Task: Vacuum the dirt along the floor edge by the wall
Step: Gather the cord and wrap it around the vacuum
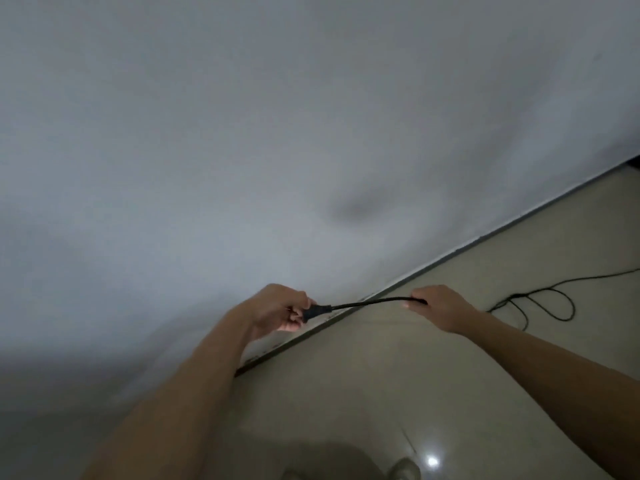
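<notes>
A black power cord (367,302) stretches between both hands just above the floor edge (346,320) where the grey wall meets the beige floor. My left hand (280,308) pinches the black plug (313,312) at the cord's end, close to the wall. My right hand (441,306) grips the cord a short way along it. Beyond that hand the rest of the cord (540,301) lies in loose loops on the floor and trails off to the right. No vacuum cleaner is in view.
The grey wall (242,133) fills the upper left. A pale skirting strip (519,220) runs diagonally up to the right. The beige floor (398,393) is glossy, with a light reflection and a shoe (403,469) near the bottom edge.
</notes>
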{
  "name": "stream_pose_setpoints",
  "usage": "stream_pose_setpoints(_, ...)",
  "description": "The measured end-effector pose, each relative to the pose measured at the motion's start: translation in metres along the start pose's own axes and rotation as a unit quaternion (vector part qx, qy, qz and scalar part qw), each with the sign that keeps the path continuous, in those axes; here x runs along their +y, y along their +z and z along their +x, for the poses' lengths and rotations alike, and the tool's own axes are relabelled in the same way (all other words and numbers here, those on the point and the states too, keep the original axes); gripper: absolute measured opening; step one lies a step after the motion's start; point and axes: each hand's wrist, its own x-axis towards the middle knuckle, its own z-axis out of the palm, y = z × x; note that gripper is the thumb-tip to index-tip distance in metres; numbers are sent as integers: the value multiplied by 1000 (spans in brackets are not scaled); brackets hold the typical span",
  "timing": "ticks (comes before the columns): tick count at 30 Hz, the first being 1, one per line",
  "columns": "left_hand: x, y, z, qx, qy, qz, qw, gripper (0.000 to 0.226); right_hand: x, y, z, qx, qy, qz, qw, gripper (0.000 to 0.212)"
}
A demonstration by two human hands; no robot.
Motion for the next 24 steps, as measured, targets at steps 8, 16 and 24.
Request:
stream_pose_setpoints(8, 110, 143, 16, -116, 58, 153, 980, 28, 42, -130, -26, 113, -12, 9, 994, 34)
stream_pose_setpoints(16, 246, 202, 26, -36, 212, -24, 976, 27, 177, -180, -69, 218, 146, 44, 964, 26)
stream_pose_setpoints(24, 363, 208, 79, -27, 276, -205, 938, 33, 354, -150, -123, 200, 434, 124, 870, 25)
